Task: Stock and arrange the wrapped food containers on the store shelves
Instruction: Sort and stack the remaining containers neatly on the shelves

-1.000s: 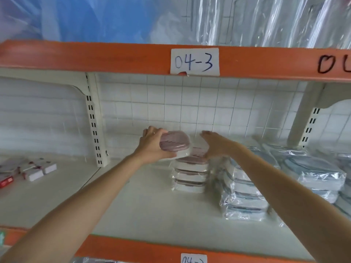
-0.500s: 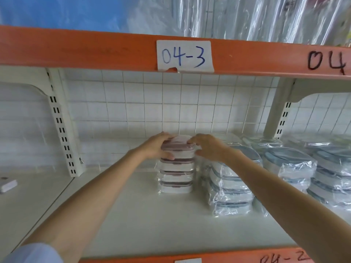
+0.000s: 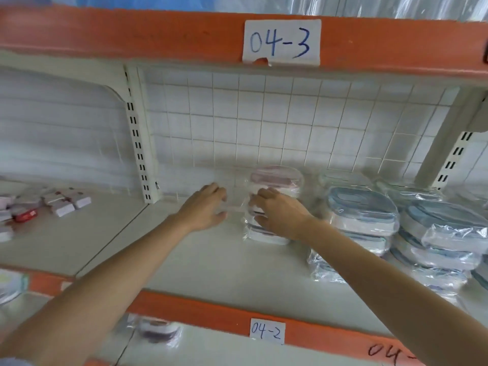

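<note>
A shop or stockroom: orange-edged metal shelves (image 3: pixel 227 262) with slotted uprights (image 3: pixel 137 143), handwritten labels (image 3: pixel 281 42) reading "04-3" and "04-2", and stacks of wrapped containers (image 3: pixel 364 220).

Glossy, crinkled clear film wraps the plastic containers (image 3: pixel 274 204) on a smooth matt shelf (image 3: pixel 211 260).

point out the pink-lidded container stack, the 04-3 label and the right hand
pink-lidded container stack (image 3: pixel 276 178): head view, on the top lid.
04-3 label (image 3: pixel 281 43): head view, middle of the paper, on the upper orange shelf edge.
right hand (image 3: pixel 280 210): head view, back of the hand, at the front of the stack.
</note>
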A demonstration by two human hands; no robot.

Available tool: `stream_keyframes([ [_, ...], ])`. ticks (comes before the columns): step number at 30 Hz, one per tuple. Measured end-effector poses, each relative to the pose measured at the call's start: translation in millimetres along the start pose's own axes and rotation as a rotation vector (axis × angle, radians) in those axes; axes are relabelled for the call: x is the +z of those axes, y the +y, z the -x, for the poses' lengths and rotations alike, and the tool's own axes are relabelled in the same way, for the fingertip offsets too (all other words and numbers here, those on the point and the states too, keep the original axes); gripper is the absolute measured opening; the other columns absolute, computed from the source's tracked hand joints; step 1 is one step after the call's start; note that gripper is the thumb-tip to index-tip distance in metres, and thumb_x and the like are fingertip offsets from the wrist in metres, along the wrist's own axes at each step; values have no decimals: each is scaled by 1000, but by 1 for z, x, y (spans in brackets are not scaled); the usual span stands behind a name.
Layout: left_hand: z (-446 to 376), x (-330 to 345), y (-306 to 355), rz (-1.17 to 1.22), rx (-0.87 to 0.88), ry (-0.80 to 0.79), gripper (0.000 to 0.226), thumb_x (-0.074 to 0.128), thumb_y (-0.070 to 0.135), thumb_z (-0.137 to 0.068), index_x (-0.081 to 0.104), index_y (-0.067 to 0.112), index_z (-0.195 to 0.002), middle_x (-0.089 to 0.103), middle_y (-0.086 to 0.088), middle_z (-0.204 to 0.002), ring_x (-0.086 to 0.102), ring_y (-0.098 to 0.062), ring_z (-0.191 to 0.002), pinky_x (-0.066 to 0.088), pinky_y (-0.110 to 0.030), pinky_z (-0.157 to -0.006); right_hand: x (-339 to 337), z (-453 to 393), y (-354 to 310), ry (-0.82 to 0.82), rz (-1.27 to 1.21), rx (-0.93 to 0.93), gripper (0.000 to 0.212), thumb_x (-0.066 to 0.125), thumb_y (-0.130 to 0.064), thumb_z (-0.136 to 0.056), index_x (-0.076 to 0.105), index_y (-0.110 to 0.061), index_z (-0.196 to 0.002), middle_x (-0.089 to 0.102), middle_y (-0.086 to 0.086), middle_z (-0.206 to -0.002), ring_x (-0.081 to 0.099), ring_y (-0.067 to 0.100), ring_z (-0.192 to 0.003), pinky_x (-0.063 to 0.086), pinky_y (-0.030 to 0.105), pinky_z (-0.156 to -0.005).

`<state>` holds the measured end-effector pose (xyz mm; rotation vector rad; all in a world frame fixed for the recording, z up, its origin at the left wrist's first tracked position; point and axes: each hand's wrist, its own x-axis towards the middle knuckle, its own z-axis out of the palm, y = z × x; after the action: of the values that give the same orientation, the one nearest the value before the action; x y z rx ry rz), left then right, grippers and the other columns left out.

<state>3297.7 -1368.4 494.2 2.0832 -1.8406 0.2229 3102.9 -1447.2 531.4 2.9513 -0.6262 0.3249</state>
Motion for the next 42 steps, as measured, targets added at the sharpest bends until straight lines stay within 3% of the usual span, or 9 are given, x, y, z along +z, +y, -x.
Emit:
stream_keyframes([
  [5,74,10,-14,-205,-32,-233,34,55,29,-91,52,13,-121,48,-5,-123,45,-24,-118,37,-33,-93,46,11,-38,-223,-11,-163,45,50,-18,-93,42,-19,-137,42,1,-135,37,19,-128,37,33,-101],
  [9,110,-2,-19,-236,-60,-317,35,55,29,-91,51,16,-123,46,-3,-127,44,-22,-119,40,-32,-93,49,22,-62,-234,-49,-183,45,49,-27,-95,40,-20,-139,41,2,-135,37,19,-129,37,33,-99],
  [22,239,1,-5,-256,75,-202,43,52,27,-89,50,17,-131,44,-3,-129,41,-20,-120,36,-33,-100,61,102,-165,-196,-95,-123,44,49,-27,-93,43,-18,-136,42,2,-135,37,20,-125,35,31,-99],
  [27,298,19,4,-163,40,-264,45,50,27,-91,47,16,-134,44,-3,-135,41,-21,-125,33,-37,-105,92,152,-201,-348,-120,-106,49,47,-30,-96,37,-18,-142,37,1,-144,31,18,-133,29,31,-107],
  [32,323,33,6,-94,-1,-368,47,50,31,-92,44,17,-137,46,-2,-136,43,-18,-124,36,-36,-104,114,174,-204,-437,-157,-15,52,49,-32,-95,34,-18,-143,37,0,-144,33,17,-131,33,33,-106],
  [37,314,46,0,10,-85,-368,50,51,30,-93,42,13,-139,47,-3,-136,43,-19,-126,37,-35,-104,142,171,-189,-484,-137,60,60,49,-34,-95,26,-15,-147,32,2,-147,31,19,-132,32,36,-107],
  [42,298,119,-12,132,-194,-271,50,53,28,-92,42,9,-136,47,-6,-131,45,-21,-122,41,-35,-95,214,145,-167,-323,-224,184,64,54,-36,-93,27,-10,-144,30,7,-147,30,24,-133,33,37,-107],
])
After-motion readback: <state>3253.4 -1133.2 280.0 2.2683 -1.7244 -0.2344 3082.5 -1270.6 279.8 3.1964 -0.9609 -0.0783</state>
